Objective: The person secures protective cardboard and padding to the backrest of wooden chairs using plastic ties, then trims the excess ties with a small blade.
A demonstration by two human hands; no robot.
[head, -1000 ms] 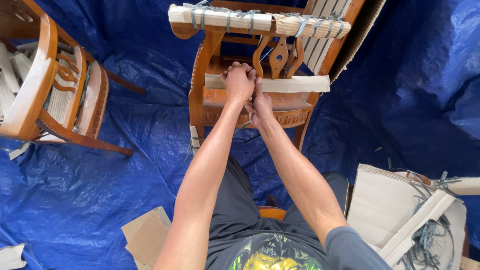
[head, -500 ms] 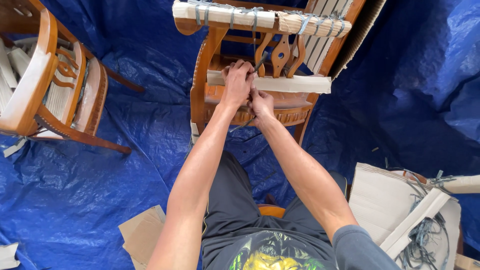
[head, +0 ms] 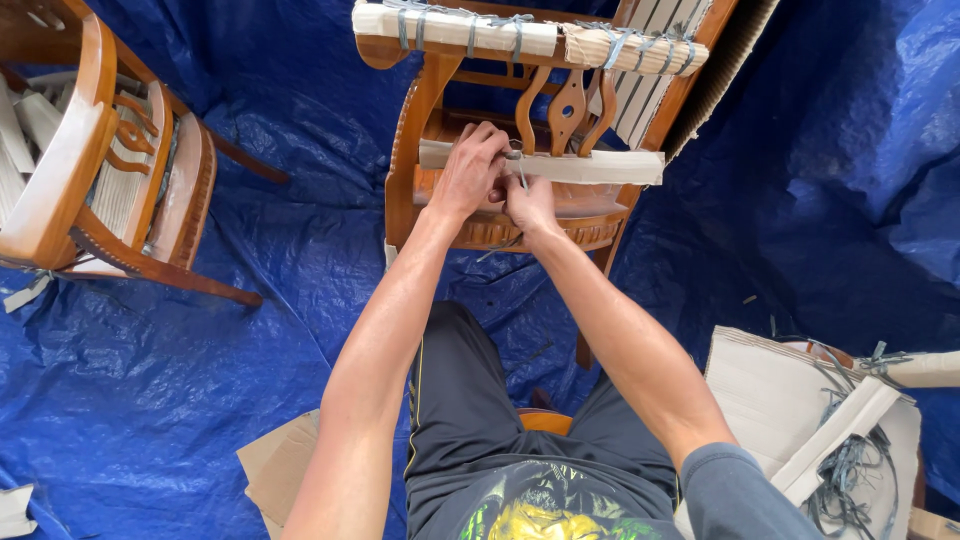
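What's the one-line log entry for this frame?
left hand: on padded rail | right hand: at strap | chair: wrapped, on tarp | second chair: left

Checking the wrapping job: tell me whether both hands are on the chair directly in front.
Yes: the left hand and right hand meet at the padded strip on the wooden chair.

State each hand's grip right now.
Left hand: closed on the padded rail.
Right hand: closed; on what cannot be told.

Open tarp (head: 250, 380) left of the arms; second chair (head: 100, 170) blocks far left (cardboard pile (head: 800, 410) crowds right).
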